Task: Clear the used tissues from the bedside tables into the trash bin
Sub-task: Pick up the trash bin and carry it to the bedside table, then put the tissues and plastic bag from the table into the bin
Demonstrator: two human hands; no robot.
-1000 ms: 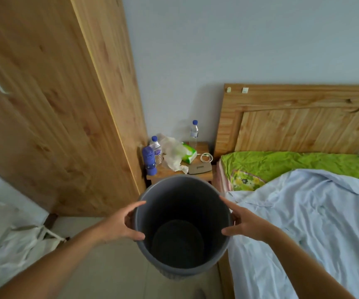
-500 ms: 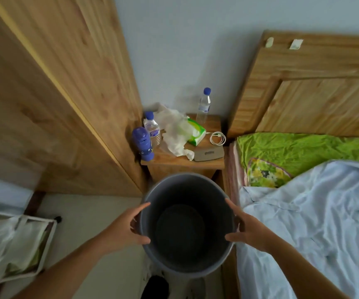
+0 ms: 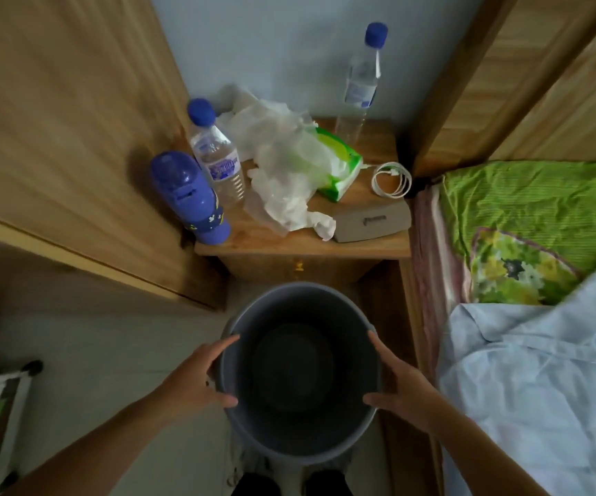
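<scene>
The wooden bedside table (image 3: 378, 241) carries a heap of crumpled white tissues (image 3: 282, 166), a green tissue pack (image 3: 341, 162), two clear water bottles (image 3: 217, 159), a purple flask (image 3: 190, 198), a coiled white cable (image 3: 391, 180) and a grey box (image 3: 371, 221).

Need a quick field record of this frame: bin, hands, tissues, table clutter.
bin: round grey plastic trash bin, empty, below the table's front edge
left hand: grips the bin's left rim
right hand: grips the bin's right rim
tissues: crumpled white tissues on wooden bedside table, covering part of green tissue pack
clutter: two clear water bottles, blue flask, coiled white cable
</scene>
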